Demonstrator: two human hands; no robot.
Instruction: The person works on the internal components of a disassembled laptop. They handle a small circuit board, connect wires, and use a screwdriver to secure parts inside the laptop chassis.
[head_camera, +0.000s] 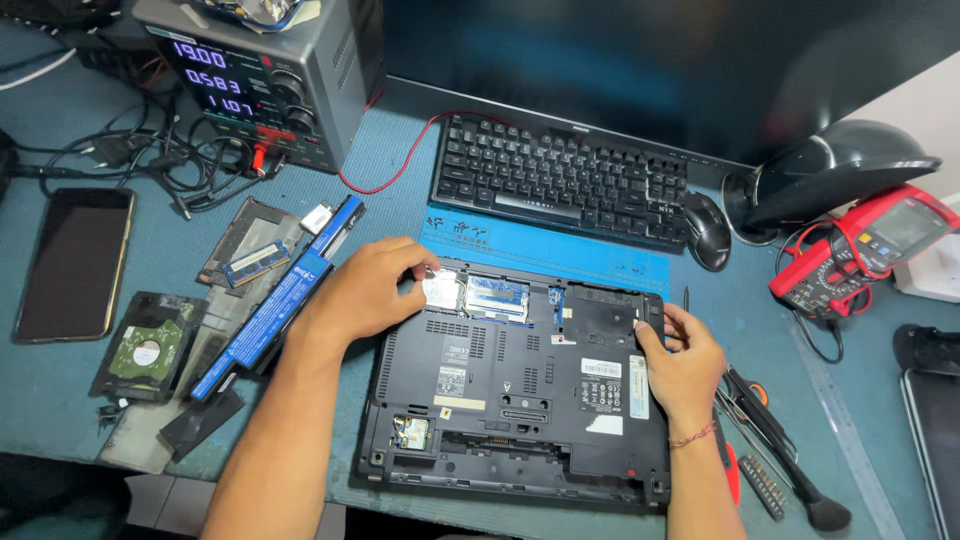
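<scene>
A black laptop (520, 400) lies upside down with its bottom cover off, showing a memory stick (497, 297) and an empty drive bay (600, 312). My left hand (365, 290) rests at the laptop's upper left corner, fingertips pinching a small silvery wireless card (441, 290). My right hand (680, 360) grips the laptop's right edge near the drive bay, thumb on the casing.
A long laptop battery (275, 300), a loose memory stick (256, 262), a hard drive (145, 350) and a phone (75, 262) lie to the left. A power supply (260, 75), keyboard (565, 180), mouse (708, 230), red multimeter (860, 250) and screwdrivers (770, 430) surround the work area.
</scene>
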